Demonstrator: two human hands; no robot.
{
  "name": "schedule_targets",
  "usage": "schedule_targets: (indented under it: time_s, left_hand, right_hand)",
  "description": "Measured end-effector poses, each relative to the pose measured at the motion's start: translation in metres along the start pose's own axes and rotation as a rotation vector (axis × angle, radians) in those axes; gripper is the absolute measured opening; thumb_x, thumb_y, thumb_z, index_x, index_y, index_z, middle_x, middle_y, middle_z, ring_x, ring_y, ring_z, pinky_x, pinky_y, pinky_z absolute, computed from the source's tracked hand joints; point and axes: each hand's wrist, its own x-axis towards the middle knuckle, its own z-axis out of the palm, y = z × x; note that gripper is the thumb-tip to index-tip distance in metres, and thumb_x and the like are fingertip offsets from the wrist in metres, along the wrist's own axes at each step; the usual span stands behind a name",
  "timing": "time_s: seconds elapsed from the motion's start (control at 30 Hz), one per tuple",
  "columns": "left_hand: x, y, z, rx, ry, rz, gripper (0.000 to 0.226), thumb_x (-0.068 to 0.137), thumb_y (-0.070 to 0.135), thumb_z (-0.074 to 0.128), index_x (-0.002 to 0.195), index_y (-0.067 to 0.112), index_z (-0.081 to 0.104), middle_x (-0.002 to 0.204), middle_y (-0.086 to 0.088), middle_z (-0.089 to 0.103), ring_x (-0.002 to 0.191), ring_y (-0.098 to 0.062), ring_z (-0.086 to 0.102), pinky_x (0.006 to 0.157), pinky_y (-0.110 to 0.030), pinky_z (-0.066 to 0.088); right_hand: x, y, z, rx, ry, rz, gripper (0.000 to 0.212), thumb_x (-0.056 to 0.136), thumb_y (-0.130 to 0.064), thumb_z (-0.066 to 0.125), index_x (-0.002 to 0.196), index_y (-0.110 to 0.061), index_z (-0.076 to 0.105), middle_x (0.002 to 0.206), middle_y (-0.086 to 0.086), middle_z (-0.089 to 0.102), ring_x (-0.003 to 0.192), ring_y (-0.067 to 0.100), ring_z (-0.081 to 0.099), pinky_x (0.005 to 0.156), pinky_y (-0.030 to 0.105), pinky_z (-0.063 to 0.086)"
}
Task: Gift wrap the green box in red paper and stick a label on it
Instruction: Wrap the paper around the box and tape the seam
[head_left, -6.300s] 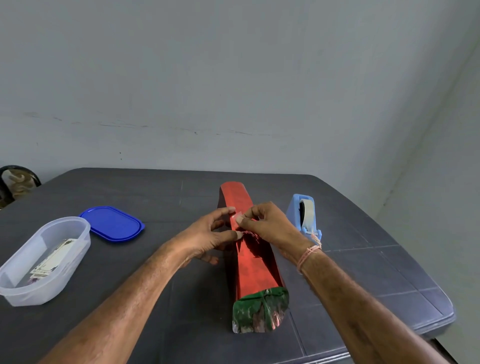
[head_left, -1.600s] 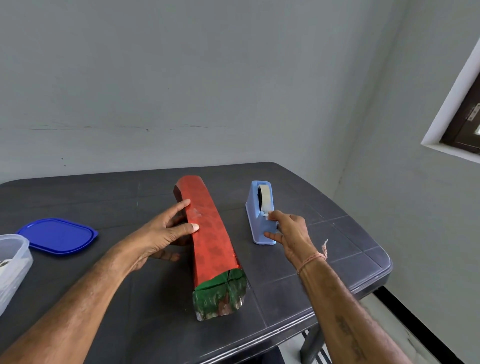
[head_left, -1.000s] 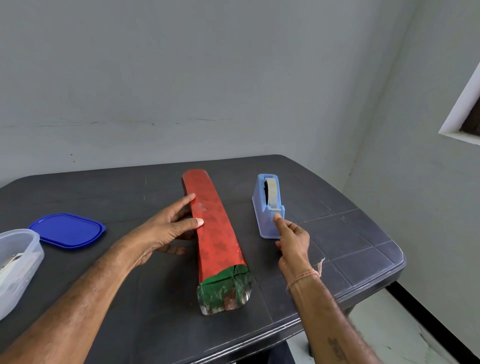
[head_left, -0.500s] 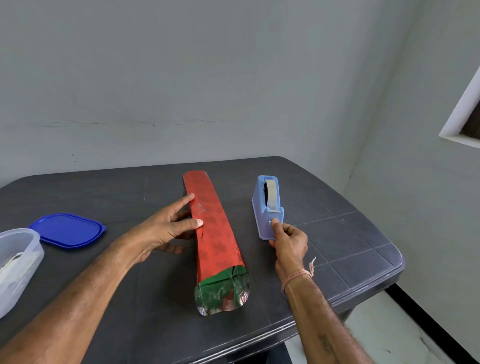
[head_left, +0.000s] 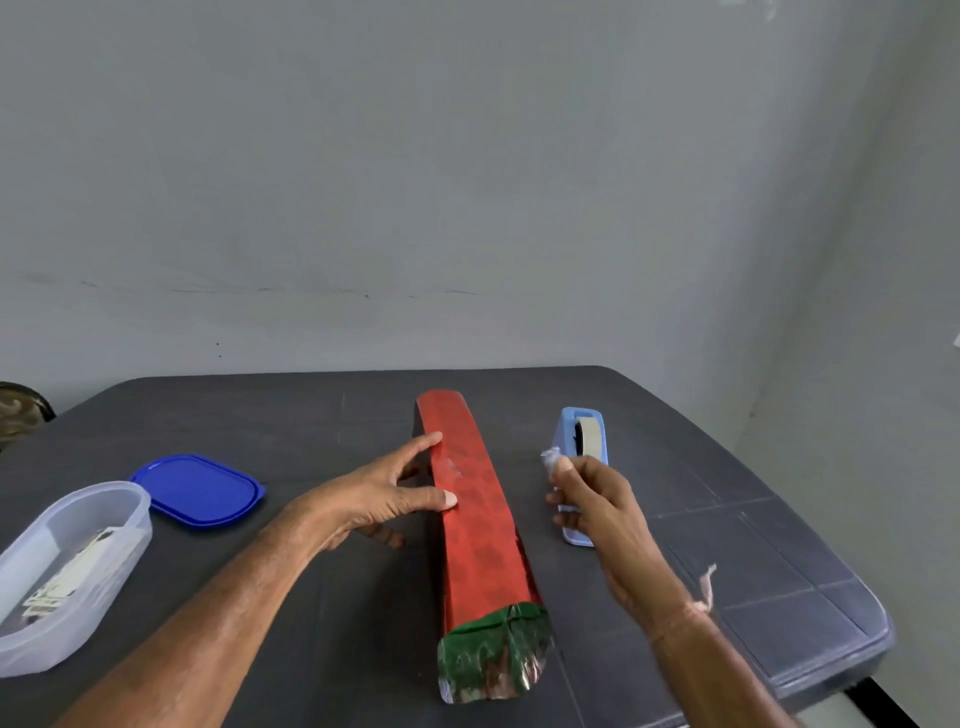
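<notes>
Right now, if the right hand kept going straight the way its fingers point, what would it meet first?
Probably the red-wrapped box. The right hand, pinching a piece of tape, points left toward its top, beside the left hand; depth is unclear.

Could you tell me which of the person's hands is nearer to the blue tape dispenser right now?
The right hand: it hovers just in front of the tape dispenser, pinching a piece of tape. The left hand rests on the wrapped box, which lies between them.
</notes>
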Motion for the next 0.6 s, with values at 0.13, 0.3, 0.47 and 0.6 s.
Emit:
schedule_targets:
  time_s: [0.13, 0.3, 0.47, 0.6]
  left_hand:
    - [0.001, 0.001, -0.001, 0.037, -0.014, -0.019, 0.098, 0.075, 0.04, 0.087, 0.15, 0.06, 0.027, 0.165, 0.006, 0.023, 0.134, -0.018, 0.043, 0.084, -0.045, 0.063]
    - [0.002, -0.002, -0.004, 0.074, -0.027, -0.002, 0.102, 0.074, 0.044, 0.088, 0.15, 0.061, 0.023, 0.166, 0.005, 0.021, 0.131, -0.014, 0.04, 0.085, -0.044, 0.063]
    - [0.001, 0.001, -0.005, 0.144, -0.045, -0.012, 0.108, 0.073, 0.047, 0.087, 0.153, 0.06, 0.015, 0.168, 0.006, 0.018, 0.13, -0.013, 0.038, 0.086, -0.041, 0.063]
    - [0.002, 0.001, -0.005, 0.151, -0.049, -0.025, 0.113, 0.071, 0.049, 0.087, 0.153, 0.06, 0.011, 0.169, 0.005, 0.016, 0.142, -0.019, 0.035, 0.087, -0.042, 0.063]
  right_hand:
    - [0.029, -0.032, 0.015, -0.309, -0.354, -0.048, 0.037, 0.1, -0.038, 0.062, 0.102, -0.001, 0.064, 0.089, 0.0, 0.066, 0.084, 0.009, 0.065, 0.073, 0.024, 0.055]
    - [0.055, -0.049, 0.026, -0.593, -0.595, -0.066, 0.032, 0.104, -0.034, 0.057, 0.103, -0.003, 0.064, 0.09, 0.001, 0.066, 0.082, 0.006, 0.063, 0.069, 0.023, 0.053]
    - [0.058, -0.055, 0.038, -0.618, -0.632, -0.1, 0.021, 0.104, -0.028, 0.06, 0.102, -0.007, 0.064, 0.089, -0.001, 0.065, 0.079, 0.003, 0.062, 0.067, 0.025, 0.052]
    - [0.052, -0.049, 0.042, -0.528, -0.632, -0.148, 0.015, 0.104, -0.026, 0.059, 0.104, -0.012, 0.063, 0.096, 0.003, 0.07, 0.079, 0.001, 0.062, 0.067, 0.018, 0.049]
